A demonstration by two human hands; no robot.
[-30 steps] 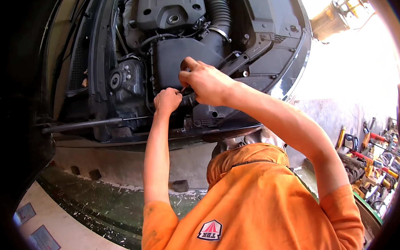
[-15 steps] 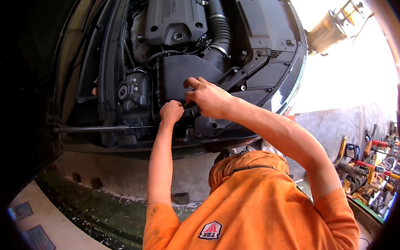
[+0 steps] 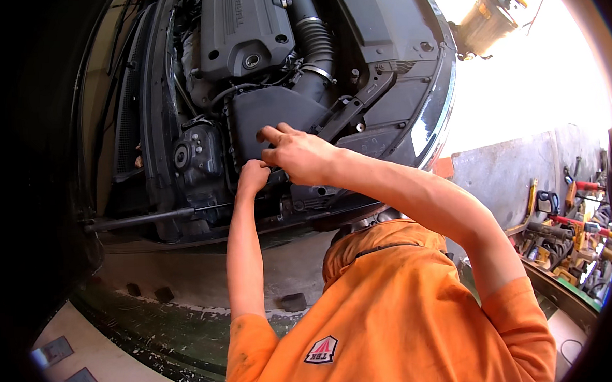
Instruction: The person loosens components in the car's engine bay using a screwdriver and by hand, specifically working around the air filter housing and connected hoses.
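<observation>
Black box (image 3: 272, 110) being carried in engine bay (image 3: 202, 233), near its person-side edge | left hand (image 3: 253, 177) being held curled, right hand (image 3: 297, 154) half-open, both at box's near side; anything gripped being hidden, cannot tell | risk: grip being lost, knuckles being scraped, likely through tight clearance

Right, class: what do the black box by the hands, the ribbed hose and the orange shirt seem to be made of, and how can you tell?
The black box looks like matte moulded plastic, judging by its even, dull surface. The ribbed hose is dull too, its folds suggesting rubber or flexible plastic. The orange shirt appears to be matte cloth, creasing softly.
</observation>
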